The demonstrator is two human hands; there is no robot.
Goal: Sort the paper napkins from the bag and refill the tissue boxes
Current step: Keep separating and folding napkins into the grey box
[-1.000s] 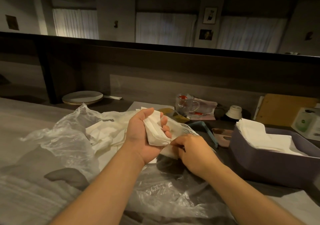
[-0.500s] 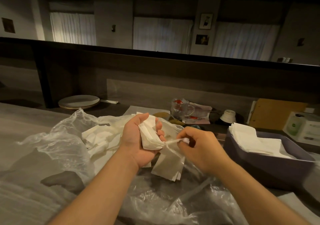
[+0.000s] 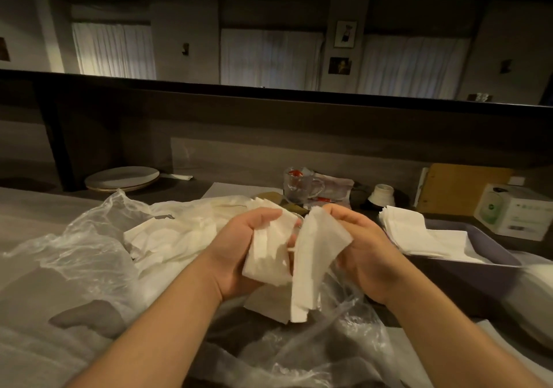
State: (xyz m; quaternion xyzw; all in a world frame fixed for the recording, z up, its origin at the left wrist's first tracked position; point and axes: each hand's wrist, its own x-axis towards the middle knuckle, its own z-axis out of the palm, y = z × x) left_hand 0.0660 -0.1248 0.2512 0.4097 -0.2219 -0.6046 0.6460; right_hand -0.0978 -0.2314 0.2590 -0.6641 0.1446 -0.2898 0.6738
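My left hand [image 3: 236, 256] grips a small stack of folded white napkins [image 3: 269, 253] above the clear plastic bag [image 3: 89, 256]. Beside it, my right hand [image 3: 362, 247] holds another bunch of white napkins [image 3: 314, 256] that hangs down over the bag. The two bunches almost touch. More loose napkins [image 3: 167, 238] lie inside the crumpled bag on the left. To the right stands a purple open tissue box [image 3: 466, 271] with a layer of flat white napkins [image 3: 413, 232] in it.
A stack of plates [image 3: 122, 178] sits at the back left. A glass mug [image 3: 299, 184], a small white cup [image 3: 381, 196], a brown board [image 3: 460, 190] and a white carton [image 3: 514, 211] line the back. A dark counter wall rises behind.
My right hand has pulled a bunch of napkins up out of the bag and brought it level with the stack in my left hand. Both hands rose slightly.
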